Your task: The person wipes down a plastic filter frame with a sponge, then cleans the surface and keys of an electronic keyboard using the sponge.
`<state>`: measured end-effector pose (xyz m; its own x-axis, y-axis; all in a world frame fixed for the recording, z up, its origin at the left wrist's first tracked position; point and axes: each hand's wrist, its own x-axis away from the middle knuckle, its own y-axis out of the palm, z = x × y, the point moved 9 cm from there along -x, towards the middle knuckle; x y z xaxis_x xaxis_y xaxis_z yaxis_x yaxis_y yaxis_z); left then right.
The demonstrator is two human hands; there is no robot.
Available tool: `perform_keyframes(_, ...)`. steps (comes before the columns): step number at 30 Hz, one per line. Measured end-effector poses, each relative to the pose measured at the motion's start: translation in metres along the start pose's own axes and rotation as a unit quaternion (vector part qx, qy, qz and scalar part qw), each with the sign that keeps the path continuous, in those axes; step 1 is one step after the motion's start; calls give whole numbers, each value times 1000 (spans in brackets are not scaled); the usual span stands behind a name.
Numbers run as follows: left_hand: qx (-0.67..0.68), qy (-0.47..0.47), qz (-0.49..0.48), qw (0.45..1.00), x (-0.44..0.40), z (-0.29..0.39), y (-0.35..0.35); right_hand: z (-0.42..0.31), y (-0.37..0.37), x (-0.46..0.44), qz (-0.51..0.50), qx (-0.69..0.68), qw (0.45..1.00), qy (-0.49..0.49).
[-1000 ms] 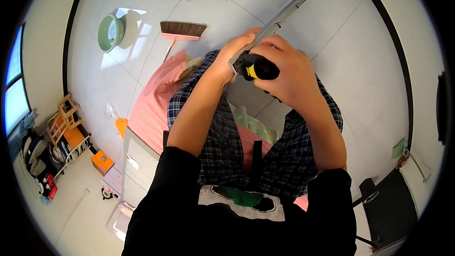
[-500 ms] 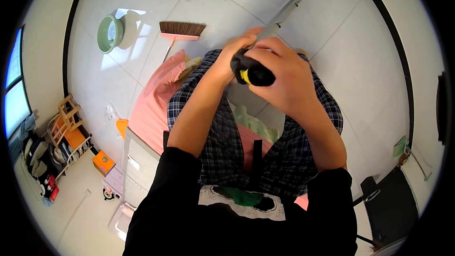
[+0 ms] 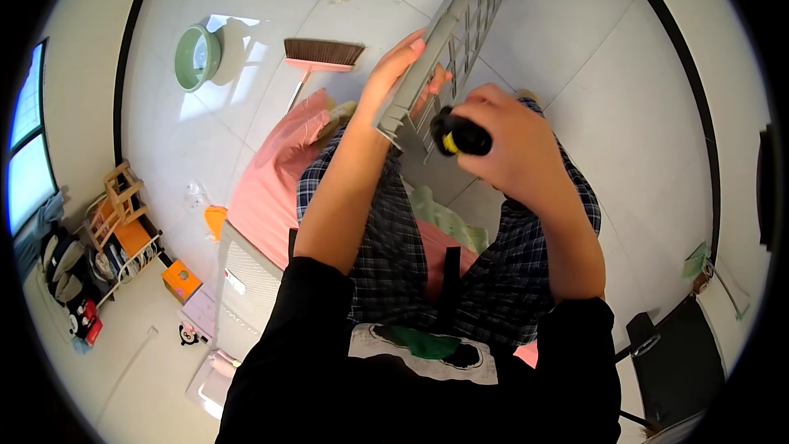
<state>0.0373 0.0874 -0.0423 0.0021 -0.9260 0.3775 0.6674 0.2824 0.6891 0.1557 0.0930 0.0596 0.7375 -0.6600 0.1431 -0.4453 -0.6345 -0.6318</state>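
Note:
My left hand is closed around the near end of a grey slatted panel, thumb on its outer side and fingertips showing through the grid. The panel stands on edge and slants up and away over the floor. In my right hand is a black, rounded tool with a yellow band, perhaps a brush. Its far end is hidden, and I cannot tell whether it touches the panel's lower edge.
A pink broom lies on the tiled floor, left of the hands, beyond a pink cloth. Farther left stands a green basin. A grey perforated panel leans by my left elbow. Boxes and a rack fill the lower left.
The panel has turned so its grid face now shows, and its far end has risen. My right hand with the black tool has moved slightly right, away from my left hand.

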Motion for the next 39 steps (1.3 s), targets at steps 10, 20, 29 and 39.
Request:
perform_keyframes(10, -28, -4, 2, 1000, 4, 2, 2, -31, -13, -2, 121, -121, 981, -91)
perform_keyframes(20, 273, 187, -33, 943, 12, 68, -15, 49, 0, -5, 60, -100, 987, 114)
perform_keyframes(29, 392, 206, -129, 887, 14, 84, -23, 109, 38, -7, 4, -599, 705, 379)
perform_keyframes(39, 31, -48, -87, 995, 14, 28, -9, 129, -34, -16, 85, -458, 841, 274)
